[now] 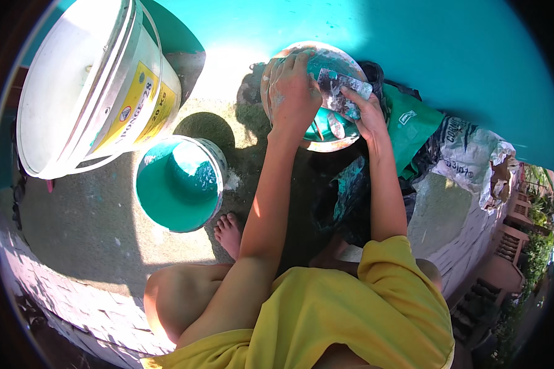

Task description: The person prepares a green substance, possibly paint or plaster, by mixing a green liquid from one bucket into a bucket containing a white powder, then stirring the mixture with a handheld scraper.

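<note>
A round basin (317, 146) with a paint-smeared rim stands ahead of me, green paint inside it. My right hand (369, 112) is closed on the edge of a flat rectangular scraper (345, 91), smeared with dark and pale paint and held over the basin. My left hand (292, 92), spotted with paint, is over the basin's left side, back up and fingers curled. What lies under those fingers is hidden. Just below it, a thin orange-brown stick (318, 130) shows against the green paint, near a pale oval patch.
A paint-coated bucket (143, 206) stands left of my bare foot (228, 234). Behind it is a large white pail (129, 117) with a yellow label and wire handle. Right of the basin lie a green bag (409, 132), black plastic and a torn white sack (468, 154). A turquoise wall (449, 55) rises ahead.
</note>
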Tool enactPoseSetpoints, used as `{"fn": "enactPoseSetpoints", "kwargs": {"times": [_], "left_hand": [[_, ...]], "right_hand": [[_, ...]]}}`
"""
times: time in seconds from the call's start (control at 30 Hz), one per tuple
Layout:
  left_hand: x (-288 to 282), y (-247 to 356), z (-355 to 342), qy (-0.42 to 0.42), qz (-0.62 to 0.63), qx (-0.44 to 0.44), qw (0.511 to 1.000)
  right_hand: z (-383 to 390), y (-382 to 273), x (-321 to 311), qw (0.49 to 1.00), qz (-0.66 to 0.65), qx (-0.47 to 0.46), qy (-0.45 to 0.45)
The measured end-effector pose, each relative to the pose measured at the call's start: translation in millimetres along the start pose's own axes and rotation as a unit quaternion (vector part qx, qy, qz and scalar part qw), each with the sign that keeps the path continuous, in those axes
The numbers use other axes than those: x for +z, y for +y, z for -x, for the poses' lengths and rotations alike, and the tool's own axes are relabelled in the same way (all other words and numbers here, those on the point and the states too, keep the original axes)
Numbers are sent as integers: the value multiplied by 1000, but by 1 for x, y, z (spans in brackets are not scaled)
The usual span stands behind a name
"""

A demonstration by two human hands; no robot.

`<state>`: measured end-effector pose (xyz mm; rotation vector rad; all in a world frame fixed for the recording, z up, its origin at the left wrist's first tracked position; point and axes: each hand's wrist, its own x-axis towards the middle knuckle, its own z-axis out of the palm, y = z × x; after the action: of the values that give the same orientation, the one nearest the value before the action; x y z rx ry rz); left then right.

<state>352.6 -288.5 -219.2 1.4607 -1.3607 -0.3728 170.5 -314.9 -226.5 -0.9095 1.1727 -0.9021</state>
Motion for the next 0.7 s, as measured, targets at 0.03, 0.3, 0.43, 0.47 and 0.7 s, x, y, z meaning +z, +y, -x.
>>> {"fn": "enactPoseSetpoints", "kwargs": {"times": [0.03, 0.3, 0.43, 0.47, 0.7], "left_hand": [[-3, 8, -4, -9, 16, 6, 1000], [50, 10, 3, 12, 120, -181, 976], [64, -16, -4, -20, 199, -281, 939], [70, -19, -4, -38, 188, -304, 933], [165, -58, 14, -25, 245, -521, 817]], "right_hand": [[-1, 3, 2, 1000, -9, -20, 2], [-6, 8, 6, 997, -56, -21, 52], [-4, 12, 2, 996, -67, -9, 54], [-6, 16, -2, 997, -62, -13, 50], [-16, 30, -12, 946, 232, -104, 202]]}}
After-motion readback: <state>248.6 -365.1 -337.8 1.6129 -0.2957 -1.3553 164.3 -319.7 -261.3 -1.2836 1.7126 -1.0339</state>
